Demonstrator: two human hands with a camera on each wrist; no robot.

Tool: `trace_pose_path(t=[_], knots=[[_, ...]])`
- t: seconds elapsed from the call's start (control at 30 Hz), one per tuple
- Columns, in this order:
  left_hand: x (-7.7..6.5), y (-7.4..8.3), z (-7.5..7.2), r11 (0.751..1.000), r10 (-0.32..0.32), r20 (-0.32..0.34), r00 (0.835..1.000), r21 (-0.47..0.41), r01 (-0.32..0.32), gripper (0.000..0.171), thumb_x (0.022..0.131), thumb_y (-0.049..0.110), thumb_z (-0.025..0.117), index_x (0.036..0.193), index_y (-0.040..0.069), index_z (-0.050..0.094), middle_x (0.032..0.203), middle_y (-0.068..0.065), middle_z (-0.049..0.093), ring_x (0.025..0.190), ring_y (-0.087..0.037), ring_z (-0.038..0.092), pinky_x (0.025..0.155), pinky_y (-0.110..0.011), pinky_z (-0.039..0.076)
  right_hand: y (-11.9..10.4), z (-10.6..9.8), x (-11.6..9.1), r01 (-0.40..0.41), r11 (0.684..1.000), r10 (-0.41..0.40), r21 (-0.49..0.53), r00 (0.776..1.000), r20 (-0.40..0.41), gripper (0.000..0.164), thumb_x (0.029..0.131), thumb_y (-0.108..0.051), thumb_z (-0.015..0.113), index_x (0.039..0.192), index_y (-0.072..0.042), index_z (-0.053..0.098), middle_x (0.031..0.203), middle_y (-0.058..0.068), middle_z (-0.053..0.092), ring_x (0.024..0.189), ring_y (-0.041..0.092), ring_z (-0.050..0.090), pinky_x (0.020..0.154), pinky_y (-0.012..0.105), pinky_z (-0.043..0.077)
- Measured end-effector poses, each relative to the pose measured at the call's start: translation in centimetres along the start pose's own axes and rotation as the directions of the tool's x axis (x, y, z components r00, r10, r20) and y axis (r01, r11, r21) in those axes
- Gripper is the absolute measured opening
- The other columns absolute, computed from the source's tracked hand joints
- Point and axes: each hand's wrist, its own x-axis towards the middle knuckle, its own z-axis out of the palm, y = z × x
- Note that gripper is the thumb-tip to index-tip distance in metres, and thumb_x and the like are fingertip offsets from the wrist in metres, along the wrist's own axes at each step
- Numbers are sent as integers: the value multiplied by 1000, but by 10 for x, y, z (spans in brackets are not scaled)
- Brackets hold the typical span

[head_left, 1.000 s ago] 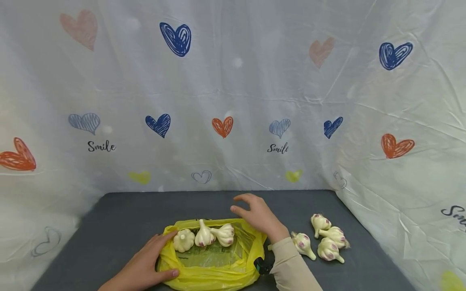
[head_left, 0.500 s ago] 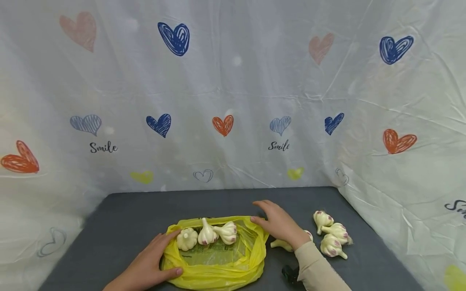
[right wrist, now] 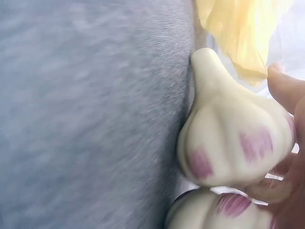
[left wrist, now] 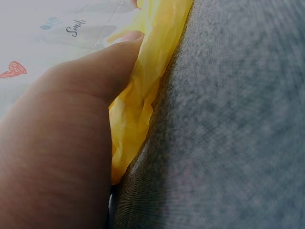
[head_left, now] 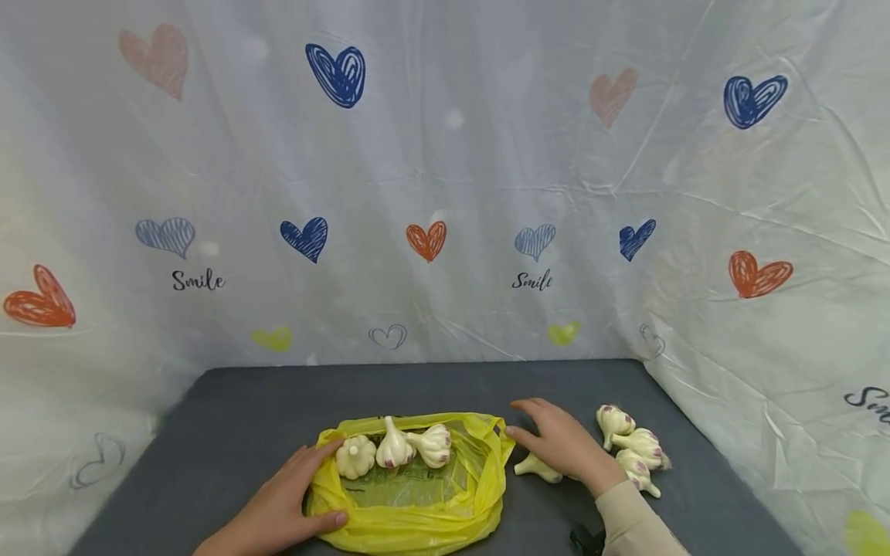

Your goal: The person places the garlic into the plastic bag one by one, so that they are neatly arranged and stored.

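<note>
Three garlic bulbs (head_left: 395, 446) lie toward the far left inside a wide-mouthed yellow plastic bag (head_left: 417, 525). At the bag's left side, my left hand (head_left: 285, 498) rests with thumb and fingers spread along the rim; in the left wrist view its thumb (left wrist: 116, 59) presses the yellow plastic. My right hand (head_left: 563, 444) is just right of the bag, fingers apart, above a garlic bulb (head_left: 538, 468). In the right wrist view, the thumb tip meets a corner of the bag, and that bulb (right wrist: 228, 133) lies beside the palm. Another bulb (right wrist: 209, 212) is partly visible below it.
Three more garlic bulbs (head_left: 640, 448) are grouped at the right of the dark table (head_left: 229, 432), one partly behind my right wrist. A pale curtain (head_left: 445, 154) printed with hearts hangs behind and at the sides.
My right hand has moved right and nearer, from above the bag's far right rim to beside it, over the garlic. The left hand keeps its place on the bag.
</note>
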Motion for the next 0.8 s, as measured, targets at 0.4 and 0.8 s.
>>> trace_pose_path(t=[0.4,0.8], knots=[[-1,1,0,1000,-2,3,1000,-15,2,94,98,61,77,173,27,33,172,-20,38,153,-70,21,102,-92,31,13,-7,-24,14,999,-12,-37,999,50,65,107,-62,63,146,-11,70,145,11,68,133,39,65,108,63,51],[1,-2,0,1000,-17,11,1000,-20,18,95,98,62,77,174,27,32,174,-20,35,154,-69,18,101,-93,31,25,-6,-37,90,988,-89,-126,996,15,55,105,-63,66,129,-16,79,119,0,79,104,23,76,90,50,61]])
